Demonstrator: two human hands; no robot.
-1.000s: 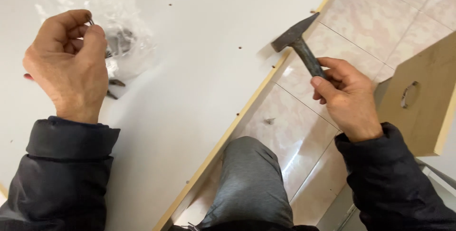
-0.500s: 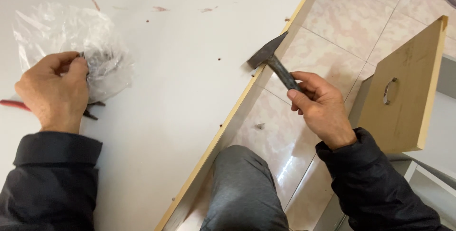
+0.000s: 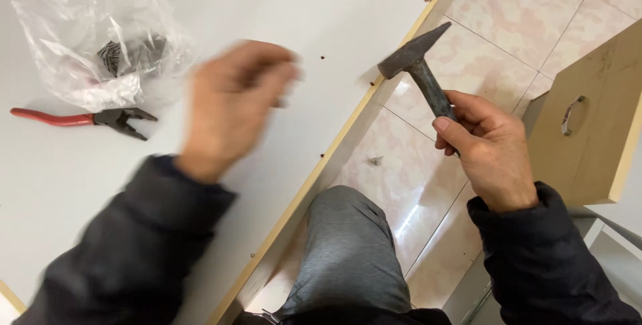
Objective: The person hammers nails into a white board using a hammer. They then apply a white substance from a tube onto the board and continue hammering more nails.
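A clear plastic bag [image 3: 100, 37] lies crumpled on the white board [image 3: 281, 4], at its far left. Inside the bag is a small dark heap of metal pieces; they are too small to say exactly what kind they are. Just beside the bag, toward the person, lie pliers with red handles [image 3: 80, 119], the dark jaws pointing to the right.

The right hand [image 3: 485, 148] is closed firmly around the handle of a dark hammer [image 3: 418, 64]. The thumb lies along the handle, and the hammer head is up near the pale wooden edge of the board, over the tiled floor [image 3: 508, 24], not touching the board as far as I can see.

The left hand [image 3: 231, 104] is above the middle of the board and it is blurred — the fingers seem curled together, but I cannot tell whether they hold something. It is well apart from the bag and the pliers.

At the right stands a light brown wooden panel [image 3: 588, 138] with a round cutout and a metal handle in it — no label is visible on it or on the bag.
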